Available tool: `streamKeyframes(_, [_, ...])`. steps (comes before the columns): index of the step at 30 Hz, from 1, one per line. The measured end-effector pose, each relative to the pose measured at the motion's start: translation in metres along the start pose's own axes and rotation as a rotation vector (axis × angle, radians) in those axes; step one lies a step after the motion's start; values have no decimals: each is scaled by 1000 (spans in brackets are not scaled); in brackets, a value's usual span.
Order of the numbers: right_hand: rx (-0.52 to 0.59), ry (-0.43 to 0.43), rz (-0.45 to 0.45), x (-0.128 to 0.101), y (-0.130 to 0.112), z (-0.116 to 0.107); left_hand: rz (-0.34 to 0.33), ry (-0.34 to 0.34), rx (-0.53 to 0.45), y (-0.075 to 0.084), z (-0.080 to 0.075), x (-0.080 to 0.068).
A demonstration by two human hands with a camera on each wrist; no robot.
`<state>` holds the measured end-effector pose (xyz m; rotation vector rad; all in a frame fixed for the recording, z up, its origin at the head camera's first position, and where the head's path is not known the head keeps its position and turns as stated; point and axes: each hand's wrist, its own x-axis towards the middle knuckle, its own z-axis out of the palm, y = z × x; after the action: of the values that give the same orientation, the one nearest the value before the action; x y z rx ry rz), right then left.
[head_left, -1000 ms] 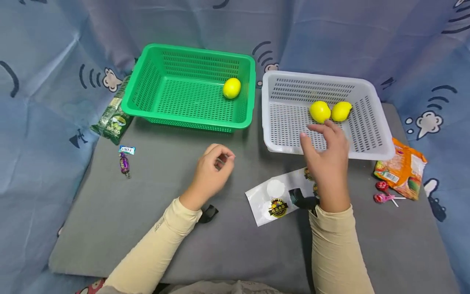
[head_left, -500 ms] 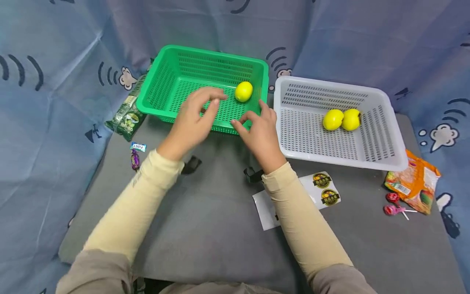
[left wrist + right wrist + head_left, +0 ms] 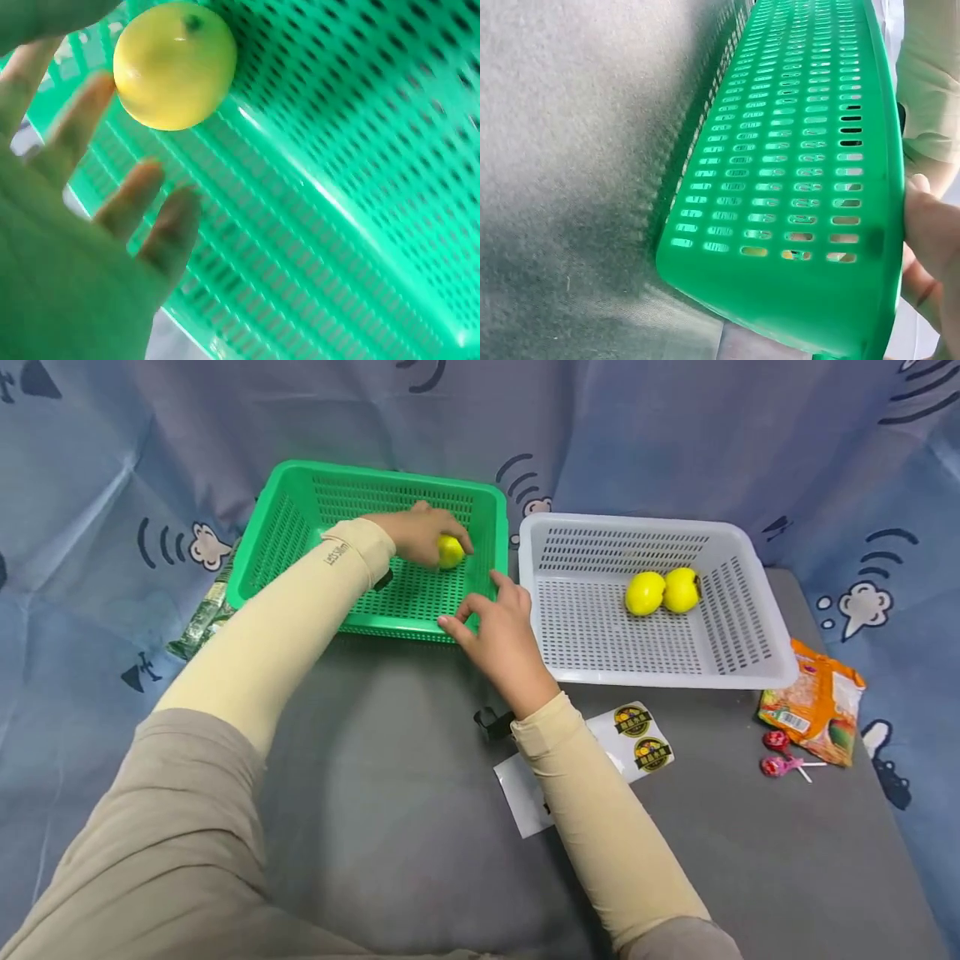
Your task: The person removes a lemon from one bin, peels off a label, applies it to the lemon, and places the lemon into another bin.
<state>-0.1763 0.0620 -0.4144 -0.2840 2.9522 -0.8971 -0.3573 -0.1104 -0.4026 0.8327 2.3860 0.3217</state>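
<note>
Inside the green basket my left hand reaches over a single lemon. In the left wrist view the fingers are spread beside that lemon, one fingertip right at its side. My right hand is at the basket's near right corner, thumb and fingers loosely bent over the rim. The right wrist view has the thumb right at the rim, above the slotted wall. Two more lemons, one on the left and one on the right, lie together in the white basket.
A sticker sheet lies partly under the right sleeve. By the white basket's right corner are an orange snack bag and lollipops. A green packet sticks out left of the green basket. A patterned curtain hangs behind.
My right hand has moved left from over the white basket to the green basket's corner. My left hand has gone forward from the table into the green basket, down to the lemon.
</note>
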Motion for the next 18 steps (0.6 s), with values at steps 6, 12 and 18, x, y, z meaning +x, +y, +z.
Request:
streamKeyframes(6, [-36, 1, -6, 0, -10, 2, -47, 90, 93, -11, -2, -16])
streamKeyframes(12, [-41, -7, -11, 0, -17, 6, -85, 67, 3, -21, 7, -16])
streamKeyframes(18, [-55, -7, -19, 0, -18, 9, -146, 118, 43, -24, 11, -14])
